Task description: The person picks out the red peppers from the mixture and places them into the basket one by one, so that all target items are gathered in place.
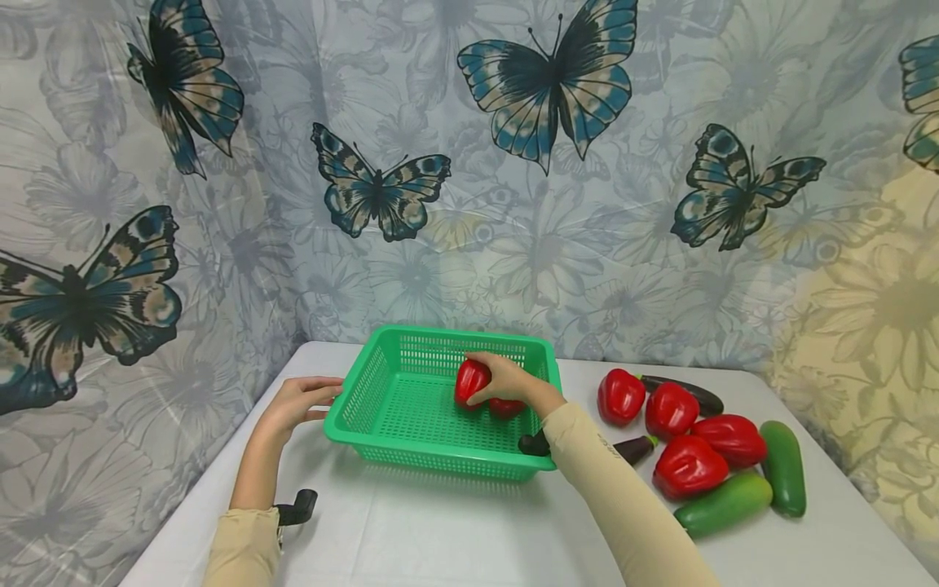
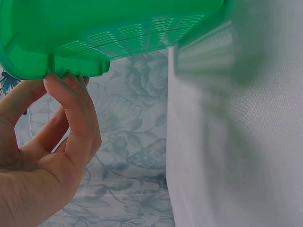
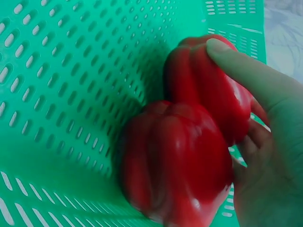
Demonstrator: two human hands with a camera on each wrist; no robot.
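My right hand (image 1: 508, 381) reaches into the green plastic basket (image 1: 440, 466) and grips a red bell pepper (image 1: 471, 381). Its thumb lies over that pepper in the right wrist view. A second red bell pepper (image 3: 175, 161) rests in the basket against the held one, partly covered by the hand in the head view. On the other side, my left hand (image 1: 295, 401) is at the basket's left end, fingertips touching the outside just under the rim. The left wrist view shows those fingers (image 2: 78, 111) gently bent against the green edge.
Right of the basket lie several red bell peppers (image 1: 689, 467), a dark eggplant (image 1: 685, 395), another eggplant (image 1: 635, 449) partly behind the right sleeve, and two green cucumber-like vegetables (image 1: 726, 504). A white cloth covers the table (image 1: 411, 530). Butterfly-print fabric (image 1: 513, 285) hangs behind.
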